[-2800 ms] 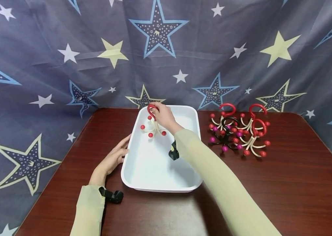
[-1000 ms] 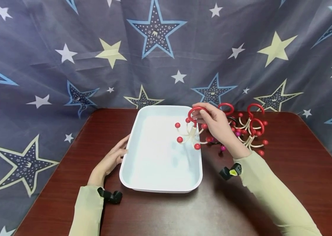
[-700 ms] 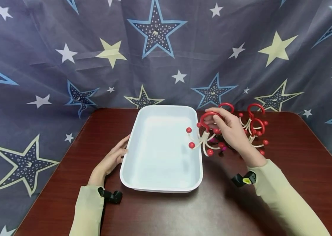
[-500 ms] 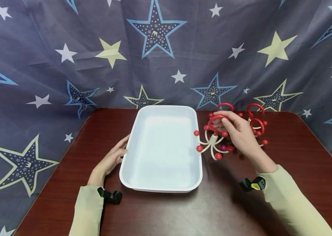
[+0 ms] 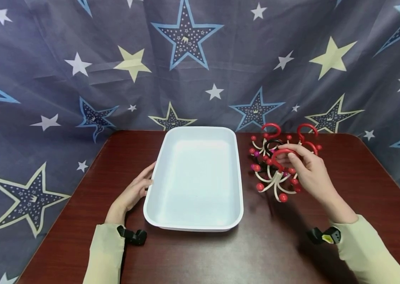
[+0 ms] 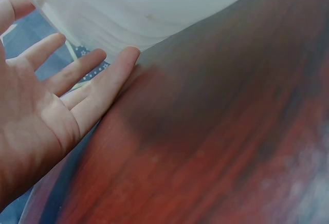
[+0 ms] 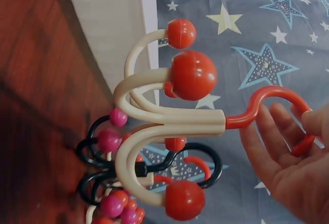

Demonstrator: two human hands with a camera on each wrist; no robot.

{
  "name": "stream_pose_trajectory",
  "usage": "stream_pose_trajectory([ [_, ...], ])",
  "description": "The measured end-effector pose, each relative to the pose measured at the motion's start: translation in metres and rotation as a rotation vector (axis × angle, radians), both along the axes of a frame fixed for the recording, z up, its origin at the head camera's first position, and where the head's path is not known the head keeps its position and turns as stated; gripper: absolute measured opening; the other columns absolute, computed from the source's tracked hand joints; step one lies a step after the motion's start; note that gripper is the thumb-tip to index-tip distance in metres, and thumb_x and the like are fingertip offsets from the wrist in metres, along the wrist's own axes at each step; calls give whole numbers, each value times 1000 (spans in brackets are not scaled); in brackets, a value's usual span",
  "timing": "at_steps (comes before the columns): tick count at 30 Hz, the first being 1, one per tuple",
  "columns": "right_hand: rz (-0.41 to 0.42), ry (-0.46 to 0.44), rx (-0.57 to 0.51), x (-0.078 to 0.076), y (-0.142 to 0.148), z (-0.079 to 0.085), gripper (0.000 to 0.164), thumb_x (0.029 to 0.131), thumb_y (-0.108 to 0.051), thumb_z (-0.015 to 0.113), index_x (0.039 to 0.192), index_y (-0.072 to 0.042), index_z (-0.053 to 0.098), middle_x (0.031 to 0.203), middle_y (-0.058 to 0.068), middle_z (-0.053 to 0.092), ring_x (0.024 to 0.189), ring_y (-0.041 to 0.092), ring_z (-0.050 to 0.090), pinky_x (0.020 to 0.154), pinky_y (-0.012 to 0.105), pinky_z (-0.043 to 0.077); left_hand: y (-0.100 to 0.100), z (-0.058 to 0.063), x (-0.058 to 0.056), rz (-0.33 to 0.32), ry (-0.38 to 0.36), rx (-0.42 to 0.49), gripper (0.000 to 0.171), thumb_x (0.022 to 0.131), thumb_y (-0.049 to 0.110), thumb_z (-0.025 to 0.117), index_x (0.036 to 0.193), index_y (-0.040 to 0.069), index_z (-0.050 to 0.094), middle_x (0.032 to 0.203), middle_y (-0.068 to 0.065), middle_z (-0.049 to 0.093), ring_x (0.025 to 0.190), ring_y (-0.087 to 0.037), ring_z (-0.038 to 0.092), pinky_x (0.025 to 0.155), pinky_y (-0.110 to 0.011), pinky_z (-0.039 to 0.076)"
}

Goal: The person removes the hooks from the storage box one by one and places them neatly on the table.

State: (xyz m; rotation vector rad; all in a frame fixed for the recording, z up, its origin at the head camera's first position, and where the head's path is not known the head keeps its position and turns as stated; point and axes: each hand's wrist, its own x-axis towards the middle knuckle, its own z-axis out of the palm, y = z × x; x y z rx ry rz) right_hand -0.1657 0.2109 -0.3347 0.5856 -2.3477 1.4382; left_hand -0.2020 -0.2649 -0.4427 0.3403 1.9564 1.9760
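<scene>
My right hand (image 5: 311, 169) pinches the red hook of a cream claw hanger (image 5: 277, 178) with red ball tips, holding it up just right of the white tray (image 5: 193, 177). In the right wrist view, thumb and fingers close on the hook's curve, and the cream arms (image 7: 193, 121) point away from the hand. Behind it stand a black claw hanger (image 7: 140, 169) with pink balls and several cream ones with red hooks (image 5: 307, 126), partly hidden. My left hand (image 5: 134, 197) rests against the tray's left side, its fingers extended in the left wrist view.
The tray stands in the middle of the dark red-brown table (image 5: 185, 256). A grey cloth (image 5: 114, 79) with stars hangs right behind the table's back edge. The hangers stand close together at the back right.
My right hand has lifted the cream claw hanger out of the tray and carried it right and nearer, to the front of the other hangers. The left hand has stayed at the tray.
</scene>
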Motion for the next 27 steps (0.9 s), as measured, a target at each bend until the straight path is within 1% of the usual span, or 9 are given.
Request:
stream_pose_trajectory([
  [4, -42, -6, 17, 5, 9, -5, 26, 94, -7, 44, 116, -4, 58, 95, 5, 66, 82, 4, 64, 69, 16, 50, 1, 1, 0, 4, -2, -1, 60, 93, 10, 40, 147, 23, 16, 151, -12, 16, 107, -8, 55, 78, -30, 50],
  [6, -39, -3, 14, 7, 13, -8, 26, 94, -6, 44, 116, -3, 58, 95, 1, 65, 82, 4, 64, 68, 16, 50, 1, 3, 0, 3, -2, -3, 59, 93, 9, 39, 147, 22, 16, 151, -12, 16, 107, -9, 55, 78, -30, 50],
  [8, -16, 0, -4, 8, 16, -10, 26, 94, -3, 44, 116, 0, 57, 96, -1, 65, 82, 5, 64, 68, 17, 50, 2, 7, 2, 5, -6, -3, 59, 94, 8, 37, 147, 22, 16, 150, -12, 16, 108, -9, 55, 78, -30, 50],
  [11, 42, -9, -40, 7, 19, -15, 27, 94, -1, 42, 116, 5, 55, 98, -1, 63, 84, 7, 64, 71, 19, 50, 4, 14, 5, 5, -8, -9, 59, 94, 6, 36, 147, 21, 15, 150, -14, 16, 108, -10, 55, 78, -30, 50],
  [13, 65, -16, -48, 5, 20, -17, 27, 94, -1, 42, 116, 6, 55, 99, -1, 63, 85, 8, 64, 72, 19, 51, 5, 17, 7, 2, -8, -12, 59, 94, 6, 36, 147, 20, 14, 150, -15, 15, 108, -12, 55, 78, -31, 50],
  [15, 72, -22, -38, 2, 20, -19, 27, 94, -1, 42, 116, 5, 55, 98, -2, 64, 85, 7, 64, 72, 19, 50, 5, 18, 8, -3, -4, -18, 59, 94, 7, 35, 147, 19, 13, 150, -16, 15, 108, -13, 55, 78, -31, 50],
  [20, 79, -34, -22, -3, 22, -27, 26, 94, -2, 43, 116, 2, 56, 99, -5, 65, 86, 6, 64, 73, 18, 50, 2, 11, 5, 3, -12, -5, 59, 94, 6, 35, 147, 22, 15, 149, -15, 17, 105, -12, 57, 77, -32, 50],
  [23, 90, -35, -43, -4, 25, -33, 27, 93, 0, 43, 116, 4, 56, 99, -5, 65, 87, 5, 64, 73, 18, 50, 1, 5, 2, 4, -16, 7, 59, 93, 6, 37, 146, 24, 18, 149, -13, 19, 103, -12, 58, 76, -33, 51],
  [27, 99, -25, -75, -5, 31, -43, 26, 92, 4, 42, 114, 8, 55, 96, -4, 66, 86, 6, 65, 73, 17, 50, 1, 0, 0, -7, -3, 17, 59, 94, 9, 38, 147, 22, 16, 149, -15, 17, 104, -11, 57, 75, -32, 51],
])
